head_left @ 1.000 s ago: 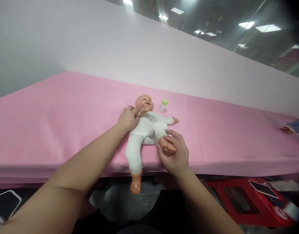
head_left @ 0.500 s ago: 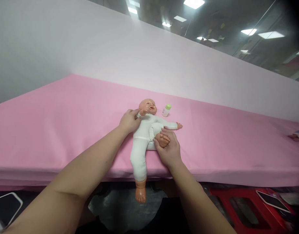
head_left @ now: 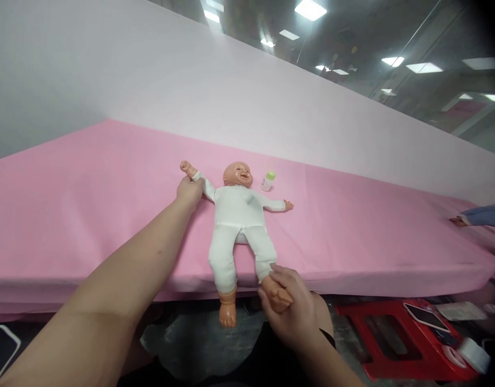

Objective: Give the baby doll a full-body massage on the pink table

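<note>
A baby doll (head_left: 239, 207) in a white suit lies on its back on the pink-covered table (head_left: 344, 231), its feet over the front edge. My left hand (head_left: 190, 192) is closed round the wrist of the doll's raised arm on the left side. Around the doll's foot on the right, my right hand (head_left: 291, 306) is wrapped, and that leg is stretched toward me. A small bottle with a green cap (head_left: 268, 181) lies beside the doll's head.
A white panel (head_left: 239, 97) rises behind the table. At the far right a blue sleeve and another person's hand (head_left: 458, 221) rest on the cloth. Below the edge stands a red stool (head_left: 393, 365) with a phone (head_left: 425, 316) on it.
The doll's arm in my left hand has swung outward to the left, away from its face. My right hand has brought the bent leg down and straight toward me.
</note>
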`<state>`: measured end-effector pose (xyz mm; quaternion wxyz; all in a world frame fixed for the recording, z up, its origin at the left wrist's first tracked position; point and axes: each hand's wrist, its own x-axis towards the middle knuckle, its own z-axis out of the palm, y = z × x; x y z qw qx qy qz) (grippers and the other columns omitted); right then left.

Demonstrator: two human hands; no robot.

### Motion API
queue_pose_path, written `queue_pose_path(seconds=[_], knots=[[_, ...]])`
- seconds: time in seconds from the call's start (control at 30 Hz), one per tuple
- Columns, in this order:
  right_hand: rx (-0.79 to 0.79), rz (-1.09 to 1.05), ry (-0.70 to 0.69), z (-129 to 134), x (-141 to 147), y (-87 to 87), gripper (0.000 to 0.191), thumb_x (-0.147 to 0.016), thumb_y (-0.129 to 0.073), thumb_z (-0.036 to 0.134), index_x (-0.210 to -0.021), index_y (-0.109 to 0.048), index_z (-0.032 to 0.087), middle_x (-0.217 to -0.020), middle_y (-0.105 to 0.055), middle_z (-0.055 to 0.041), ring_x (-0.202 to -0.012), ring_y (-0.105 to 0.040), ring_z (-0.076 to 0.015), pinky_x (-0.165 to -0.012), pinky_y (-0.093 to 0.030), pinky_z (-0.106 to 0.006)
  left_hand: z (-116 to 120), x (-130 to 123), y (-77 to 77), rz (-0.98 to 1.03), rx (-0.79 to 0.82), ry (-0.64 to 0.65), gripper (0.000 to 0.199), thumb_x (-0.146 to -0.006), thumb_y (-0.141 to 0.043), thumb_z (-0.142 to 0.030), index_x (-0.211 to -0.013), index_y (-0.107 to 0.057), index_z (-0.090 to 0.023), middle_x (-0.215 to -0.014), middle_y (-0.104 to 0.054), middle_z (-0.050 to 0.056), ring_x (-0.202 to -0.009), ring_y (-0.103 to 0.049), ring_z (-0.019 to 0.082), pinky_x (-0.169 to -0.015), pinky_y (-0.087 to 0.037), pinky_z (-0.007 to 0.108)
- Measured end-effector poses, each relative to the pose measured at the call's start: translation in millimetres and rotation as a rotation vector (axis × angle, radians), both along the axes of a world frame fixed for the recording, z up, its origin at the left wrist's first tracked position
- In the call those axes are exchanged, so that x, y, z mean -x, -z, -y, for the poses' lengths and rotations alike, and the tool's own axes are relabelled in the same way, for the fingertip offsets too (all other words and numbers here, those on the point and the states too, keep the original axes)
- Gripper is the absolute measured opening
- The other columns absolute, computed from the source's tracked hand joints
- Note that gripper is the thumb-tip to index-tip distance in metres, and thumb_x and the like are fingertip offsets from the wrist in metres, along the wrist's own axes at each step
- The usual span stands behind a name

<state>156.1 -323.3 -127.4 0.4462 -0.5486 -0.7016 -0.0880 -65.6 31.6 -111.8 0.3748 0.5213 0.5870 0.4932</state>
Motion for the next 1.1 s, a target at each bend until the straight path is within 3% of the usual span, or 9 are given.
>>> queue_pose_path(seconds=[0.1, 0.17, 0.33, 0.43, 0.5, 0.67, 0.77, 0.93, 1.1], knots=[[0.048, 0.017, -0.036, 4.1, 4.8, 15.9, 0.04, -0.085, -0.076, 0.023, -0.122, -0.061, 0.023, -0.117, -0.071, -0.0127, -0.106, -0.073, -0.0289, -0.084, -0.069, -0.045, 4.7, -2.0, -4.8, 0.129, 0.077, -0.028, 0.035, -0.086, -0.067, -0.042, -0.114, -0.062, -0.022, -0.111, -0.072, 0.014, -0.09, -0.073, 0.032, -0.08, -0.057, 0.046], [0.06, -0.013, -0.051, 3.9, 6.5, 13.6, 0.04, -0.086, -0.076, 0.022, -0.123, -0.061, 0.023, -0.117, -0.071, -0.0126, -0.106, -0.073, -0.0286, -0.085, -0.068, -0.046, 8.0, -3.0, -8.5, 0.187, 0.069, 0.003, 0.033, -0.086, -0.067, -0.04, -0.113, -0.062, -0.022, -0.108, -0.073, 0.012, -0.087, -0.073, 0.029, -0.078, -0.058, 0.042], [-0.11, -0.031, -0.05, -10.0, 5.4, -27.4, 0.047, -0.084, -0.079, 0.021, -0.127, -0.06, 0.024, -0.119, -0.071, -0.0138, -0.106, -0.073, -0.0293, -0.085, -0.068, -0.048, 23.7, -9.8, -18.9, 0.104, -0.064, 0.045, 0.029, -0.089, -0.064, -0.042, -0.108, -0.064, -0.021, -0.102, -0.073, 0.009, -0.082, -0.071, 0.023, -0.074, -0.057, 0.035], [-0.203, -0.027, -0.035, -39.4, 3.6, -47.9, 0.044, -0.084, -0.079, 0.021, -0.125, -0.062, 0.026, -0.122, -0.07, -0.0131, -0.111, -0.071, -0.0298, -0.092, -0.066, -0.051, 39.2, -17.0, -25.8, -0.012, -0.21, 0.139, 0.035, -0.09, -0.063, -0.044, -0.117, -0.066, -0.022, -0.105, -0.074, 0.006, -0.088, -0.07, 0.022, -0.078, -0.056, 0.032], [-0.178, -0.028, -0.039, -67.8, 3.0, -53.2, 0.041, -0.085, -0.078, 0.024, -0.123, -0.063, 0.026, -0.126, -0.069, -0.0121, -0.117, -0.069, -0.0293, -0.098, -0.063, -0.051, 49.6, -21.2, -29.7, -0.098, -0.277, 0.244, 0.042, -0.09, -0.063, -0.045, -0.126, -0.065, -0.024, -0.109, -0.074, 0.005, -0.092, -0.07, 0.023, -0.083, -0.055, 0.033], [-0.028, -0.07, -0.018, -138.1, 10.1, -45.1, 0.031, -0.088, -0.074, 0.03, -0.117, -0.065, 0.023, -0.12, -0.071, -0.0099, -0.115, -0.069, -0.0272, -0.1, -0.06, -0.047, 67.2, -27.0, -33.9, -0.581, -0.438, 0.488, 0.051, -0.09, -0.062, -0.043, -0.14, -0.064, -0.036, -0.128, -0.068, 0.007, -0.125, -0.059, 0.031, -0.112, -0.045, 0.045], [0.044, -0.106, -0.011, -158.5, 17.6, -36.2, 0.028, -0.088, -0.073, 0.031, -0.114, -0.065, 0.023, -0.115, -0.071, -0.0088, -0.113, -0.068, -0.0267, -0.097, -0.06, -0.044, 71.3, -27.8, -33.4, -0.712, -0.419, 0.543, 0.054, -0.095, -0.054, -0.042, -0.148, -0.056, -0.043, -0.14, -0.061, 0.007, -0.136, -0.051, 0.033, -0.117, -0.04, 0.05], [0.054, -0.173, -0.021, -157.5, 16.8, -30.7, 0.029, -0.087, -0.073, 0.032, -0.113, -0.065, 0.023, -0.119, -0.069, -0.0089, -0.113, -0.068, -0.0253, -0.098, -0.058, -0.042, 70.0, -28.4, -31.9, -0.64, -0.382, 0.516, 0.056, -0.093, -0.059, -0.044, -0.149, -0.055, -0.044, -0.134, -0.063, 0.007, -0.129, -0.057, 0.031, -0.112, -0.045, 0.047], [0.038, -0.256, -0.038, -149.8, 7.1, -27.2, 0.03, -0.086, -0.076, 0.032, -0.113, -0.066, 0.022, -0.118, -0.069, -0.0087, -0.113, -0.068, -0.0252, -0.103, -0.057, -0.044, 59.8, -24.6, -27.6, -0.416, -0.296, 0.445, 0.054, -0.092, -0.063, -0.05, -0.143, -0.061, -0.032, -0.12, -0.072, 0.006, -0.108, -0.068, 0.028, -0.097, -0.054, 0.04]])
